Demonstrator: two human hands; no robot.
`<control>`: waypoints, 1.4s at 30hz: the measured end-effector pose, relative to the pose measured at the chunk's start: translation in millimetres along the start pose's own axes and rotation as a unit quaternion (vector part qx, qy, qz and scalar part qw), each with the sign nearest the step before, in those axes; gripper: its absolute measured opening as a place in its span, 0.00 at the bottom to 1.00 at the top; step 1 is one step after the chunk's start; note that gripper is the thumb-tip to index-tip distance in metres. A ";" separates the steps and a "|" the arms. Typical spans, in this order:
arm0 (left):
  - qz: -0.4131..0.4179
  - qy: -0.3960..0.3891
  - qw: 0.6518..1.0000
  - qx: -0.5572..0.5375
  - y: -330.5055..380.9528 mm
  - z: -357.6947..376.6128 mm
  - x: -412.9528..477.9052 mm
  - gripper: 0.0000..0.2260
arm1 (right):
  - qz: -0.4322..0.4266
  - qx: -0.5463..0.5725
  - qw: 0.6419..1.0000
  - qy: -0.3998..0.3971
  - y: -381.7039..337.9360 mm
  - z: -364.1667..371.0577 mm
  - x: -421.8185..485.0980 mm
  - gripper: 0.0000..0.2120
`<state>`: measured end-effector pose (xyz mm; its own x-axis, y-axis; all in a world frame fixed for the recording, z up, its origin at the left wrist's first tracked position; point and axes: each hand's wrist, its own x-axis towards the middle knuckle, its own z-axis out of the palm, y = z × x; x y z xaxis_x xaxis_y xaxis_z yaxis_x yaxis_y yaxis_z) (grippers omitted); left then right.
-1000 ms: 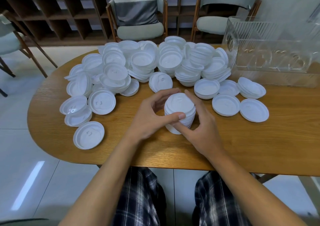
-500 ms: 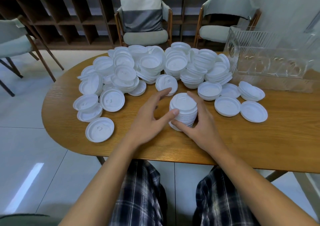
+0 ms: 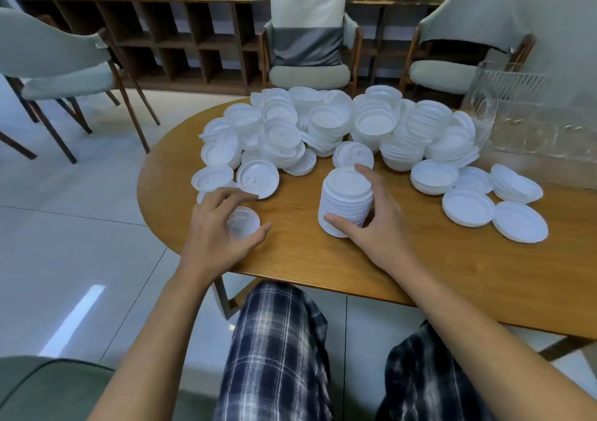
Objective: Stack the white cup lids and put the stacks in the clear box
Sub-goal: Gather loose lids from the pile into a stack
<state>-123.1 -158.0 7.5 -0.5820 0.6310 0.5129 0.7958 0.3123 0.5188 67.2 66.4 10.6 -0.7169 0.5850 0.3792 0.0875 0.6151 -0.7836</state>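
— Where's the stack?
— On the table; the right hand grips it.
— Left hand?
— Curled round one lid near the edge. The box stands far right.

No readable text, labels or numbers. The loose white lid left of centre has raised embossed marks on top, but they're too blurred to make out.
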 end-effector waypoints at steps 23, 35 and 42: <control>-0.256 0.051 0.827 -0.498 35.0 -1.4 68.5 0.08 | -0.011 0.020 0.999 -0.043 -19.9 49.5 20.8 0.36; -0.208 0.018 0.905 -0.370 44.6 40.4 83.7 0.04 | -0.054 0.050 0.997 0.009 -20.5 54.6 30.2 0.37; -0.118 -0.049 0.932 -0.340 52.0 38.6 77.7 0.07 | -0.075 0.052 0.996 0.005 -18.0 56.7 29.1 0.39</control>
<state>-120.5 -65.3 47.9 -0.6827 0.6740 0.2820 0.3377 -0.0512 0.9398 5.6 42.3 7.8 -0.7092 0.4970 0.5000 -0.0919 0.6380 -0.7645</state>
